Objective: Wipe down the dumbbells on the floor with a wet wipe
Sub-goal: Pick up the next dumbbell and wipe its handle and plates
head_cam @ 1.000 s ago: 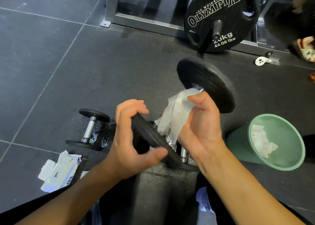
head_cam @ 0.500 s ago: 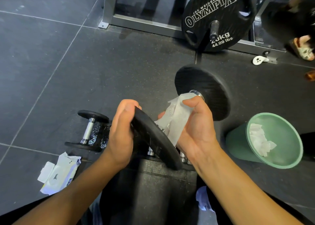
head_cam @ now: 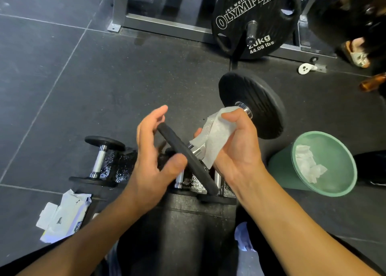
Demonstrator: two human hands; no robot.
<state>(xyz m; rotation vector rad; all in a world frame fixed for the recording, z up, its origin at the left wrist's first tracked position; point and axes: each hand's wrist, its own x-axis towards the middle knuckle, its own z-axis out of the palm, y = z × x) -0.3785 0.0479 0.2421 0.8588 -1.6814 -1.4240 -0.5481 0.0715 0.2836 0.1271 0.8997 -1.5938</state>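
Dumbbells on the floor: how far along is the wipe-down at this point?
Done, apparently: used wipes lie in the green bin, and the floor glistens wet beside the small dumbbell. In hand: the right hand holds a wet wipe round the grip of the tilted dumbbell, whose near plate the left hand steadies. Left: that one's plates, perhaps, and the dumbbells beneath the hands; which are clean cannot be told.

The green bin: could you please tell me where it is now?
In the head view, the green bin stands on the floor at right, just beside the right hand.
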